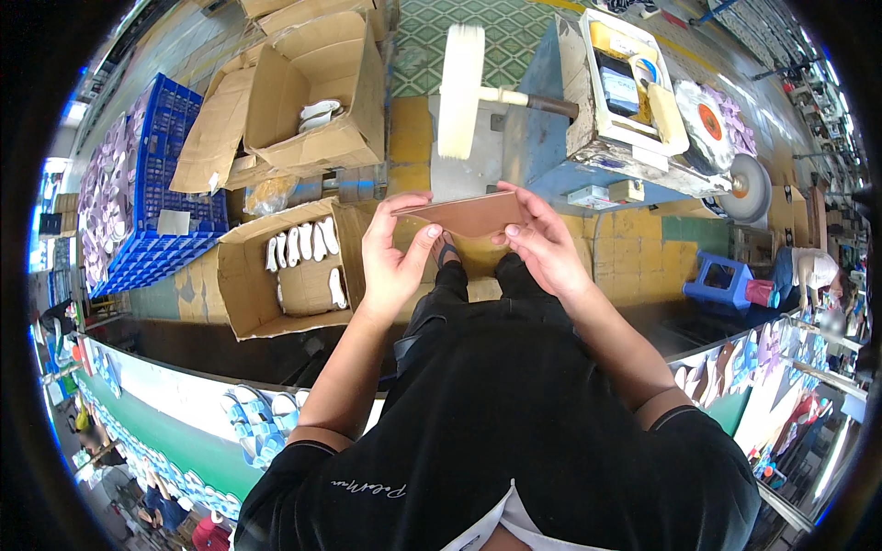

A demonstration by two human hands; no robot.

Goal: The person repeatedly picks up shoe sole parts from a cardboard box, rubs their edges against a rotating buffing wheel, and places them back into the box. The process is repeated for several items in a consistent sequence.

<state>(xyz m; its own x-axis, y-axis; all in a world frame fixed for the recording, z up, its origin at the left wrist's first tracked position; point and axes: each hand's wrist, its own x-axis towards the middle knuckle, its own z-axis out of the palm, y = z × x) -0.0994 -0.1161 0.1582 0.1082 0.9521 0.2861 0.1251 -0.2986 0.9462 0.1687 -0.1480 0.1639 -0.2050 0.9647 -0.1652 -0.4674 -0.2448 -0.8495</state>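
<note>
Between my two hands is a thin brown flat piece [473, 216], smooth and leather-like, with a straight upper edge and a lower edge that narrows toward the left; I cannot tell its exact kind. My left hand [395, 253] grips its left end, thumb in front and fingers along the top edge. At the right end, my right hand [544, 246] pinches it with thumb and fingers. Just beyond it is a cream-coloured buffing wheel [461, 92], mounted on a shaft from a blue machine [542, 138]. The wheel and the piece appear apart.
At left, an open carton [241, 275] holds several white sole-shaped pieces, with a larger carton [312, 83] behind it. Blue crates [165, 174] stand farther left. On the machine sits a white tray [666, 138]; a grey disc wheel [749, 188] is beside it. Sandals line a green conveyor [156, 404] behind me.
</note>
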